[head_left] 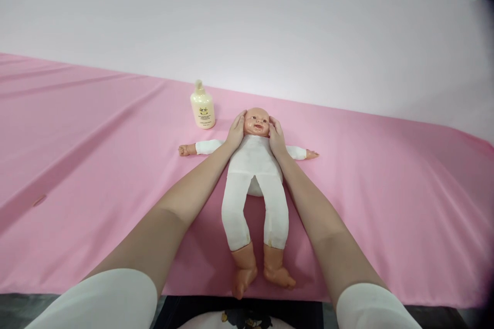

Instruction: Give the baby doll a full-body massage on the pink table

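Observation:
A baby doll (254,157) with a white cloth body lies on its back, head away from me, arms spread to both sides. My left hand (235,131) cups the left side of its bare head, fingers together along the cheek. On the other side my right hand (276,136) holds the head in the same way, so the head is between my palms. Parts of both palms are hidden. Left of the doll's head, a cream-coloured pump bottle (203,109) stands upright, apart from my left hand.
A pink cloth (370,205) with some folds covers the table. Behind it rises a plain white wall panel (247,25). The table's front edge runs close to my body, just beyond the doll's feet. A small brownish mark (39,200) shows on the cloth at far left.

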Motion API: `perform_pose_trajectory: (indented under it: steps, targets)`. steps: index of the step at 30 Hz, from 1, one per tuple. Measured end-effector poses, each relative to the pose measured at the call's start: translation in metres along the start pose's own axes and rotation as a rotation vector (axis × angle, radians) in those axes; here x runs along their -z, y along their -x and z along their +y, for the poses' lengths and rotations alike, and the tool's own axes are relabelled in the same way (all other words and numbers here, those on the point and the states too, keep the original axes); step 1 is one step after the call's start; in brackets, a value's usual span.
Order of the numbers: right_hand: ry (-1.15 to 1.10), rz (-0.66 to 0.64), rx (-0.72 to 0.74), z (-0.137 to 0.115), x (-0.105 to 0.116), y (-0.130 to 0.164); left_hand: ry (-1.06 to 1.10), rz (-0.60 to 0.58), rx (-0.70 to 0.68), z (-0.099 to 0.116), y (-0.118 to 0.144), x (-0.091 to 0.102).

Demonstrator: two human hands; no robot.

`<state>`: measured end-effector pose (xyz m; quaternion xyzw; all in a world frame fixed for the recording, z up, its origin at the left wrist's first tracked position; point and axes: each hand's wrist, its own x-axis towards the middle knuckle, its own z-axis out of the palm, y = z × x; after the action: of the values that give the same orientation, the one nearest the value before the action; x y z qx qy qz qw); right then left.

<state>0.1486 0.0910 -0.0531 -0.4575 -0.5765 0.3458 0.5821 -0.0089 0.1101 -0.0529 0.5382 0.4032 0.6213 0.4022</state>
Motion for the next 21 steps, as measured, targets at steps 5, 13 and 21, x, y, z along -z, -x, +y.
perform_pose_trajectory:
  steps: [5,13,21]
  targets:
    - [-0.054,0.004,0.014,0.001,0.001,-0.001,0.083,-0.007,0.024,0.005,0.004,0.000]
    - [-0.047,-0.013,-0.005,-0.016,0.002,0.007,-0.155,-0.083,-0.058,0.005,0.003,0.005]
    - [-0.023,0.003,0.001,-0.010,0.002,0.004,-0.047,-0.038,-0.032,-0.006,-0.001,0.003]
